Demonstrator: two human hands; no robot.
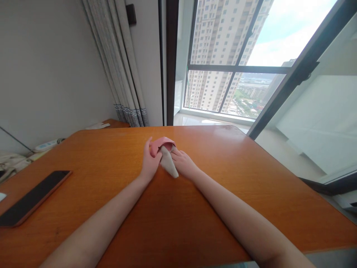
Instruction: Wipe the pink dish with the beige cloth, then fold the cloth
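Observation:
A pink, curved, hollow item (162, 141) is held over the far middle of the table, its opening turned toward me. Its exact kind does not show. My left hand (151, 160) grips it from the left, thumb on the near side and fingers partly hidden behind it. A pale grey cloth (168, 163) hangs down out of the opening between my hands. My right hand (183, 162) is closed on the cloth at the right of the opening, its fingertips partly hidden inside the pink item.
The orange-brown wooden table (178, 223) spreads beneath both arms. A dark phone (35, 197) lies on it at the left. Beyond the left edge are a whitish device (46, 145) and fabric (13, 162). A curtain (119, 63) and a window (223, 70) stand behind.

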